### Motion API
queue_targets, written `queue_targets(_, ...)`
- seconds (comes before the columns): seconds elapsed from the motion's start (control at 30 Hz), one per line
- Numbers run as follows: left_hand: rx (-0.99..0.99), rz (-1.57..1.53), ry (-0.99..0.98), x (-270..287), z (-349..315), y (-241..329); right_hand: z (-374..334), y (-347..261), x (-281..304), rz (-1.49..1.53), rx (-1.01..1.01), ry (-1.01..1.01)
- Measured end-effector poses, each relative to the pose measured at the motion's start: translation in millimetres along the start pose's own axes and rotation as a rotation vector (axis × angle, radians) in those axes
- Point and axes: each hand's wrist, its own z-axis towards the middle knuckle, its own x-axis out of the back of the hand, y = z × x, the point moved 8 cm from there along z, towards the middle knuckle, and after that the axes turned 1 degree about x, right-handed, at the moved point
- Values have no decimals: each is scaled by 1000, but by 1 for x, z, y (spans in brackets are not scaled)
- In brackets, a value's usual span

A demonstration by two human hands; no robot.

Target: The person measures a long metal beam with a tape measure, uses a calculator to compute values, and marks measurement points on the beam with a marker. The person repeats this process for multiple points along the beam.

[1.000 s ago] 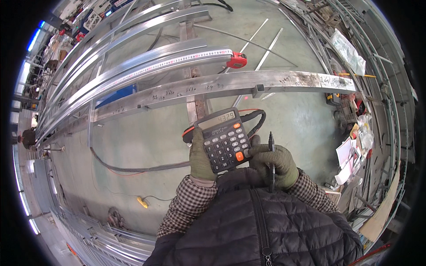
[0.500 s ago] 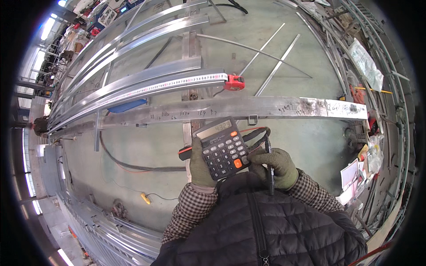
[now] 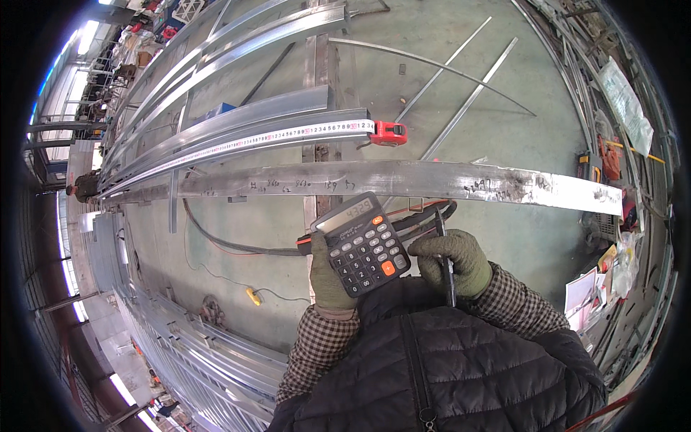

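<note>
My left hand (image 3: pixel 327 277), in a green knit glove, grips a black calculator (image 3: pixel 362 248) by its left side, keys and lit display facing up. In the matching glove, my right hand (image 3: pixel 461 265) is closed round a dark pen (image 3: pixel 445 263) that stands nearly upright between the fingers. That hand is just right of the calculator, apart from its keys. Beyond them lies a long metal beam (image 3: pixel 403 178) with handwritten marks. Farther off, a red tape measure (image 3: pixel 389 133) sits at the end of a metal profile, its white blade (image 3: pixel 288 135) stretched out leftward along it.
More long metal profiles (image 3: pixel 273 42) lie at the far left, across a support beam (image 3: pixel 322 61). Thin bars (image 3: pixel 471 101) rest on the floor beyond. A dark cable (image 3: pixel 237 246) and a yellow tool (image 3: pixel 253 296) lie at left. Clutter and papers (image 3: pixel 580 294) line the right side.
My right hand has drawn back from the calculator's lower right keys, a little to the right, still with the pen. The calculator stays in my left hand. The whole view has shifted slightly.
</note>
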Motion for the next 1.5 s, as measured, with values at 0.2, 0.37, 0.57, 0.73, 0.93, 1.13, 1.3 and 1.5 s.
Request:
queue_targets(0.2, 22, -80, 21, 5, 13, 5, 8, 24, 9, 55, -83, 122)
queue_targets(0.37, -23, -44, 70, 15, 42, 27, 26, 51, 26, -83, -90, 268)
queue_targets(0.57, 19, -23, -152, 6, 82, 60, 41, 93, 46, -105, -185, 464)
queue_targets(0.73, -80, 62, -116, 0, 119, 86, 43, 121, 54, -238, -261, 570)
queue_targets(0.93, -63, 70, -242, -17, 156, 104, 42, 124, 57, -346, -285, 605)
queue_targets(1.13, -101, 120, -185, -14, 175, 109, 49, 116, 58, -438, -258, 606)
queue_targets(1.3, -19, 20, -233, -14, 177, 104, 49, 118, 58, -428, -279, 597)
queue_targets(1.5, -18, -16, -211, -13, 178, 105, 44, 122, 56, -323, -250, 595)
